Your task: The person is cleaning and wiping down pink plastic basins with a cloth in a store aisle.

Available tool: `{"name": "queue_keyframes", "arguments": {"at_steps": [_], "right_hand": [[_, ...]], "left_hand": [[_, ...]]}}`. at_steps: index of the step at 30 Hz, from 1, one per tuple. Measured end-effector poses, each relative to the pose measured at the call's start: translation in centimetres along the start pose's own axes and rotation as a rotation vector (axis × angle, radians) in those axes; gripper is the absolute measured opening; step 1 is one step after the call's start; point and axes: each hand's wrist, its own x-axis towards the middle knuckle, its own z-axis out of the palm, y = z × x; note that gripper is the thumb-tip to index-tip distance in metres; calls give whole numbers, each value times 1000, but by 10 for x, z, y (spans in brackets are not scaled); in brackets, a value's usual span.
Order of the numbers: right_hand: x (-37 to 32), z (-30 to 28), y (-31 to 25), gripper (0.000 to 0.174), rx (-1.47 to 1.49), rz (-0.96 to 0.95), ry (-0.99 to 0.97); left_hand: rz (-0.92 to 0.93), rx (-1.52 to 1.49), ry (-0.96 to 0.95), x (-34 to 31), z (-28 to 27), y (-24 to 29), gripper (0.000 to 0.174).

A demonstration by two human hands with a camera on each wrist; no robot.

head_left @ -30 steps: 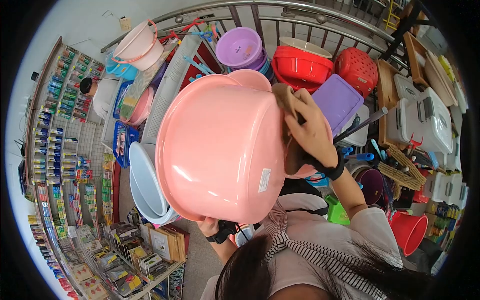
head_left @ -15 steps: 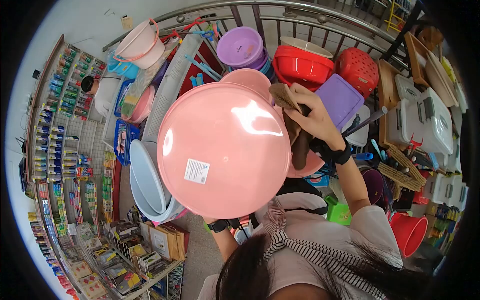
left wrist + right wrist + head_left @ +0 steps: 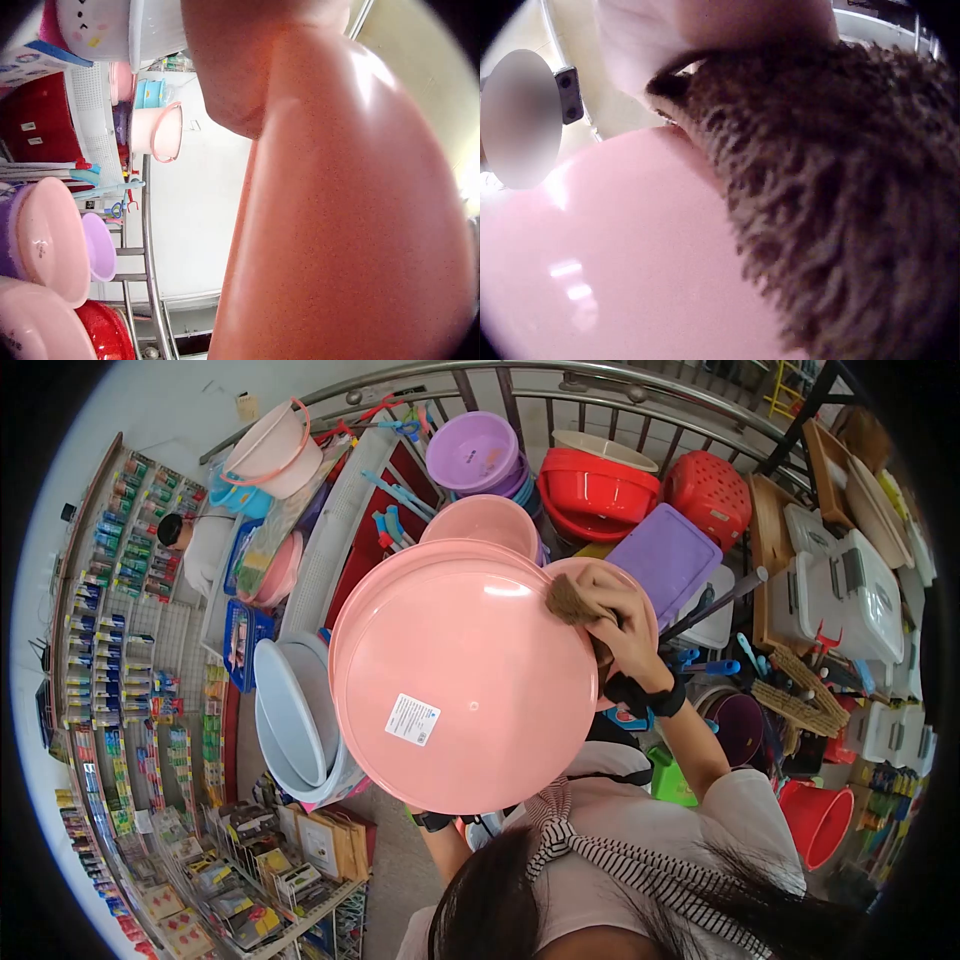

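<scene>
A large pink basin (image 3: 470, 690) is held up with its underside facing the head camera, a white label (image 3: 412, 720) on it. My left hand (image 3: 229, 64) grips the basin's rim in the left wrist view; in the head view the basin hides that hand and leaves the wrist strap showing. My right hand (image 3: 632, 632) holds a bunched brown cloth (image 3: 572, 600) against the basin's upper right edge. Close up in the right wrist view, the cloth's shaggy pile (image 3: 840, 195) lies over the glossy pink wall.
Beyond the held basin stand smaller pink basins (image 3: 485, 525), purple basins (image 3: 472, 450) and red basins (image 3: 595, 490) by a metal railing. Pale blue tubs (image 3: 290, 710) are at left, near shelves of packaged goods (image 3: 110, 650). A purple lid (image 3: 660, 560) and lidded boxes (image 3: 850, 600) stand at right.
The basin has turned from showing its side to showing its flat underside, then shifted slightly right and down. My right hand stays at its edge with the cloth, now pressed flatter there.
</scene>
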Motion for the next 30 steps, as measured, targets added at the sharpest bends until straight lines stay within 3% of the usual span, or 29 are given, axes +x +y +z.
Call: {"name": "queue_keyframes", "arguments": {"at_steps": [7,9,11,14,16,20,30], "right_hand": [[-57,38,3,28,265,185,67],[-64,56,-6,20,155,173,-55],[-69,75,-8,18,135,165,-80],[-68,86,-3,19,35,116,8],[-54,83,1,20,-87,88,201],[-37,87,-11,22,-103,250,345],[-75,135,-39,27,-476,-189,137]], "left_hand": [[-18,-446,-45,27,5,-7,62],[-25,-508,-65,34,20,-3,63],[21,-518,243,37,52,10,60],[16,-510,184,36,55,19,58],[36,-489,176,32,55,24,60],[50,-469,131,25,80,35,66],[75,-436,144,19,97,40,67]]}}
